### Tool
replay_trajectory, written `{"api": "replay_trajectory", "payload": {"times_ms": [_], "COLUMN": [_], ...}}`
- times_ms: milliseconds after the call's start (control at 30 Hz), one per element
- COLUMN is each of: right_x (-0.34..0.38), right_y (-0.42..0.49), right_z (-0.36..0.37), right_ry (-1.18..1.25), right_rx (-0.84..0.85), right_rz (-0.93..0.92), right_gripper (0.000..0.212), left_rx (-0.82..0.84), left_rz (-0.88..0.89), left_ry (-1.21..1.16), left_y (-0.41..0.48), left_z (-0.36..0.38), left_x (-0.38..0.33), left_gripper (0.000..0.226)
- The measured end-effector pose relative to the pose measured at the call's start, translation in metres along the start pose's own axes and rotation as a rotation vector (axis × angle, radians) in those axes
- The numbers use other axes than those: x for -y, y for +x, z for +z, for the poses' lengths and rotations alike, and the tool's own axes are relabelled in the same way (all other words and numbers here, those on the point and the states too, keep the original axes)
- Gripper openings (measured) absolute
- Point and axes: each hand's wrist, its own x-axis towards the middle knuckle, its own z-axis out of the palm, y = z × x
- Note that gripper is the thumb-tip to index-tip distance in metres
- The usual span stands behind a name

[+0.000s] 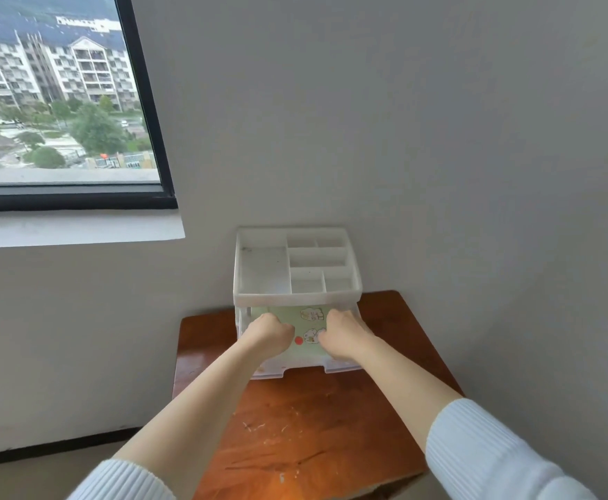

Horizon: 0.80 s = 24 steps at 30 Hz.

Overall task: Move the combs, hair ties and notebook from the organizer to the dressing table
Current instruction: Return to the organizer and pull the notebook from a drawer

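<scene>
A white plastic organizer (297, 294) stands at the back of a small brown wooden table (302, 427), against the wall. Its lower drawer (338, 366) is pulled out toward me. Inside lies a light green notebook (304, 324) with cartoon animals and a red dot on its cover. My left hand (268, 333) reaches into the drawer at the notebook's left edge, fingers curled over it. My right hand (342, 335) does the same at its right edge. The compartments in the organizer's top tray hold nothing. No combs or hair ties are visible.
Grey walls close in behind and to the right of the table. A dark-framed window (64, 102) with a white sill (75, 229) is at the upper left. The table's front part shows scratches and white specks. Floor lies to the left.
</scene>
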Motion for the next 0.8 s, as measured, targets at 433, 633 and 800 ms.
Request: {"api": "replay_trajectory", "payload": {"times_ms": [433,633,800], "right_x": [0.005,0.007,0.002], "right_y": [0.020,0.021,0.020], "right_z": [-0.004,-0.008,-0.017], "right_ry": [0.231,0.337,0.312], "right_rx": [0.042,0.057,-0.024], "right_rz": [0.141,0.165,0.138], "right_gripper": [0.015,0.026,0.025], "left_rx": [0.042,0.017,-0.014], "left_rz": [-0.049,-0.036,0.002], "left_ry": [-0.128,-0.145,-0.118], "left_y": [0.000,-0.002,-0.002], "left_z": [0.000,-0.006,-0.012], "left_x": [-0.019,-0.021,-0.020], "left_gripper": [0.022,0.020,0.015]}}
